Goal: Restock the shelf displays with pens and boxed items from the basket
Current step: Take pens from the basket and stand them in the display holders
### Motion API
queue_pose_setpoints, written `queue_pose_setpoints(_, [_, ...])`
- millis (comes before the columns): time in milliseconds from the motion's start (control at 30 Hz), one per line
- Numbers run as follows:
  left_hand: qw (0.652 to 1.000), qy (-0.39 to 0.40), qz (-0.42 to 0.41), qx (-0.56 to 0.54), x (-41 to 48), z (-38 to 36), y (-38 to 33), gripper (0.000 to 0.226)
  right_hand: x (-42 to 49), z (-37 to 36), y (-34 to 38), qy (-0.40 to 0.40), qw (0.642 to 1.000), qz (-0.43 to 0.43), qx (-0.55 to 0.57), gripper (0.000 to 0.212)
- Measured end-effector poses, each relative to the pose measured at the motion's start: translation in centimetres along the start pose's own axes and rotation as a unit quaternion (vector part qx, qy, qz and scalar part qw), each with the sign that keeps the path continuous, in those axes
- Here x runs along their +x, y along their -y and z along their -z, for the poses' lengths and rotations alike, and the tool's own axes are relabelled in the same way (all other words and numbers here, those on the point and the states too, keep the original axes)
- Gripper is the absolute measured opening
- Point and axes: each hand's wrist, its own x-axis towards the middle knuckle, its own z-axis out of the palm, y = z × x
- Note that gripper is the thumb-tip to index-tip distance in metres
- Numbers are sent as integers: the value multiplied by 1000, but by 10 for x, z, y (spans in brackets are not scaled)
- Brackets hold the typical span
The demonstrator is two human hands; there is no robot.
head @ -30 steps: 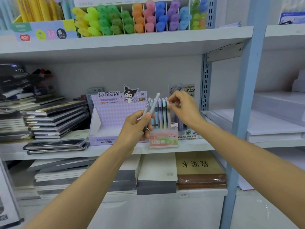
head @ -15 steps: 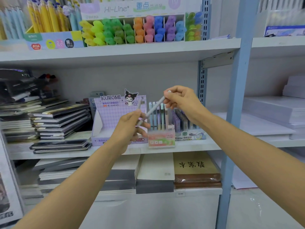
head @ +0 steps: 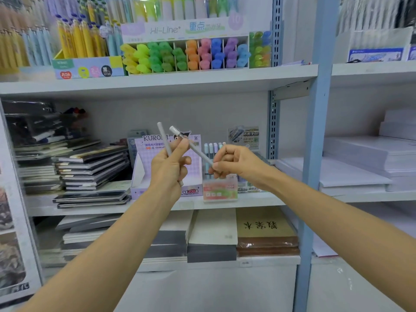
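Two pens are being handled in front of a stationery rack; basket not showing. The middle shelf board (head: 258, 200) is carrying a lilac Kuromi display box (head: 144, 174) dead centre. At its 3 o'clock, just beside it, a Fruit Soda pen stand (head: 219, 192) is holding pastel pens upright.

Person's left hand (head: 167, 167) is hovering in front of the Kuromi box, fingers curling round a grey pen (head: 162, 137) pointing to 11 o'clock. At 3 o'clock from it, the right hand (head: 236, 162) is pinching the lower end of a second pen (head: 199, 152). Its capped end is pointing to 10 o'clock and crossing at the left thumb; cannot tell if they are touching.

Judging: both pens are looking light, stiff and smooth-barrelled, so likely slipping in a loose pinch. Taking hold mid-barrel and lowering end-first into the stand is looking safest.
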Motion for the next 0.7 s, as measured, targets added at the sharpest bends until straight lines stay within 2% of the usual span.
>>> queue_pose_setpoints(67, [999, 18, -13, 40, 1, 1, 2, 19, 1, -1, 0, 10, 999, -1, -44, 7])
queue_pose_setpoints(200, [987, 49, -32, 149, 2, 2, 10, 15, 11, -1, 10, -87, 991, 52, -84, 22])
queue_pose_setpoints(367, [973, 93, -48, 206, 5, -3, 19, 3, 25, 3, 17, -91, 985, 65, -128, 11])
queue_pose_setpoints(467, [970, 81, -40, 227, 12, -4, 20, 15, 31, 14, 17, -144, 983, 81, -81, 12])
queue_pose_setpoints(567, [978, 53, 12, 203, 19, -2, 21, 27, 37, 31, 17, -230, 968, 97, -28, 12])
queue_pose_setpoints(633, [978, 62, 24, 199, 21, 1, 25, 36, 39, 38, 9, -262, 958, 93, -64, 12])
queue_pose_setpoints(700, [969, 84, 8, 233, 20, 5, 29, 34, 40, 39, -4, -265, 954, 82, -116, 13])
